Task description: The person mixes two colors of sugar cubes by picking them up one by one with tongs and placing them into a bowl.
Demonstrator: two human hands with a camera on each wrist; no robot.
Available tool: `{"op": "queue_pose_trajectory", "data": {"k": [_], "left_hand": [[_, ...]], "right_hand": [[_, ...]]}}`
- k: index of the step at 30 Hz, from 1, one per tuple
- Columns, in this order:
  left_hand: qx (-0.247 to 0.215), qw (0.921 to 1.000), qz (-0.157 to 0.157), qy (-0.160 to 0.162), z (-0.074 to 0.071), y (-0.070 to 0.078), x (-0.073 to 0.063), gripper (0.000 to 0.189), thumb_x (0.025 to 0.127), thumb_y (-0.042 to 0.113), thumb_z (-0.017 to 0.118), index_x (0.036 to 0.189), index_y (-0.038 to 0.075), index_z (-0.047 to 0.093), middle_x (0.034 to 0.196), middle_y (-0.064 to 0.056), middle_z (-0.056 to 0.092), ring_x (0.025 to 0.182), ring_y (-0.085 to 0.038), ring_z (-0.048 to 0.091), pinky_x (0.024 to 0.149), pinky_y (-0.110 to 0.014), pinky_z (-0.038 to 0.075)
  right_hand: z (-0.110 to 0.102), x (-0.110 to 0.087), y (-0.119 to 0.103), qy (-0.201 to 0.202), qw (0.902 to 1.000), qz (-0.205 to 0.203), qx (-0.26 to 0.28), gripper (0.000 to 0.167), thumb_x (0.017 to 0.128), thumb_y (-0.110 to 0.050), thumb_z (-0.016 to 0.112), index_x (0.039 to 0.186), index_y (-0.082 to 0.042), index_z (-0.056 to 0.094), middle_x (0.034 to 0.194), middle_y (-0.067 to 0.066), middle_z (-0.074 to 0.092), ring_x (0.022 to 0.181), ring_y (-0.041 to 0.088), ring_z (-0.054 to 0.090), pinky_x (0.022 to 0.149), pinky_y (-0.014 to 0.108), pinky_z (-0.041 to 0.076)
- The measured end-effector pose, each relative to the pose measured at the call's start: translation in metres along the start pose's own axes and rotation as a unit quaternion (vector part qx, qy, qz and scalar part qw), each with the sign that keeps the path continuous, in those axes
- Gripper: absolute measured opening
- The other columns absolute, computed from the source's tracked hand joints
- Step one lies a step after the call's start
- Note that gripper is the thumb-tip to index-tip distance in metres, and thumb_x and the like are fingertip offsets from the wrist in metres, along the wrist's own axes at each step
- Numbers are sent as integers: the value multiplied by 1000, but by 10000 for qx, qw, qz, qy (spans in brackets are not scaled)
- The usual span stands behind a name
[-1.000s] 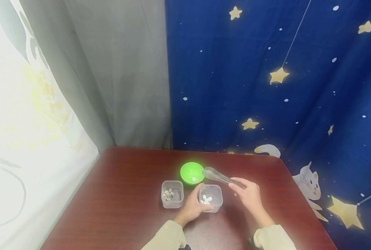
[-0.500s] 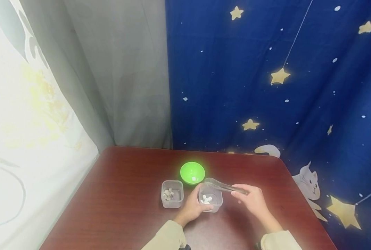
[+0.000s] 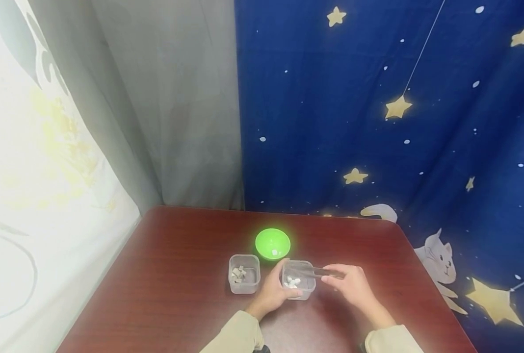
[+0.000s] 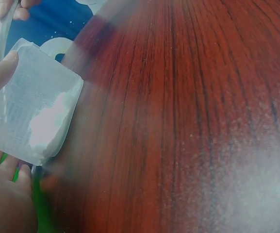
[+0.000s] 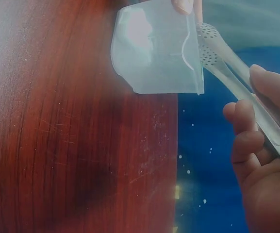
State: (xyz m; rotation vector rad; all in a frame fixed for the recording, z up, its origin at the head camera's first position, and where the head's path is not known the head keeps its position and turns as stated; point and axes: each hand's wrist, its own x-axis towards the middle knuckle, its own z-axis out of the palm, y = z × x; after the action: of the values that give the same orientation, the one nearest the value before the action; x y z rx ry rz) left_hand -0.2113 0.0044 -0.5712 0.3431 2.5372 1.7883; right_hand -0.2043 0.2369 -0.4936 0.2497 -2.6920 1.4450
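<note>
My left hand (image 3: 273,290) grips a clear square plastic container (image 3: 305,295) from its left side, thumb over the near wall. Several small white pieces (image 3: 292,283) are heaped inside it. In my right hand (image 3: 352,284) is a pair of metal tongs (image 5: 232,83) with perforated heads. The right wrist view shows the two tong arms slightly apart, their heads at the container's rim. From the head view the tong heads overlap the container's opening, above the white pieces. Just behind stands a bright green bowl (image 3: 266,238) with a white cube (image 3: 275,252) in it.
A second clear container (image 3: 244,289) with several greyish-brown cubes (image 3: 237,273) stands left of my left hand. All of this is on a dark red wooden table (image 3: 178,274). Behind the table hang a grey curtain (image 3: 191,122) and a blue star-patterned curtain (image 3: 315,122).
My right hand has brought the tongs from beside the green bowl down toward the near container, heads now over its opening. The left hand and the container have stayed in place.
</note>
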Motion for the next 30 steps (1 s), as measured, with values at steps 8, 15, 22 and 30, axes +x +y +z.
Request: {"op": "queue_pose_trajectory", "data": {"k": [8, 15, 22, 30], "left_hand": [[-153, 9999, 70, -11, 1, 0, 0, 98, 64, 27, 90, 146, 9, 40, 131, -7, 56, 114, -24, 55, 100, -48, 42], [-294, 9995, 73, -91, 0, 0, 0, 97, 65, 24, 90, 146, 7, 38, 133, -8, 54, 117, -27, 54, 102, -49, 39], [-255, 9995, 124, -115, -1, 2, 1, 95, 65, 23, 89, 145, 6, 39, 132, -9, 55, 116, -28, 54, 102, -48, 39], [-273, 9995, 129, -126, -1, 5, 1, 93, 65, 22, 89, 144, 7, 40, 131, -10, 56, 114, -28, 55, 101, -50, 39]], "right_hand": [[6, 4, 1, -32, 9969, -494, -603, 23, 73, -11, 84, 95, -7, 76, 90, 11, 73, 74, 15, 70, 60, 23, 55], [12, 9, 0, -150, 9885, -959, -1162, 21, 73, -11, 83, 93, -7, 76, 85, 5, 74, 75, 16, 71, 67, 28, 57], [17, 11, 0, -264, 9865, -959, -1301, 18, 74, -12, 82, 90, -7, 76, 83, 3, 73, 77, 17, 70, 69, 32, 57], [20, 11, 0, -157, 9811, -950, -1681, 15, 75, -15, 82, 89, -10, 77, 82, -1, 73, 79, 20, 69, 72, 37, 55]]}}
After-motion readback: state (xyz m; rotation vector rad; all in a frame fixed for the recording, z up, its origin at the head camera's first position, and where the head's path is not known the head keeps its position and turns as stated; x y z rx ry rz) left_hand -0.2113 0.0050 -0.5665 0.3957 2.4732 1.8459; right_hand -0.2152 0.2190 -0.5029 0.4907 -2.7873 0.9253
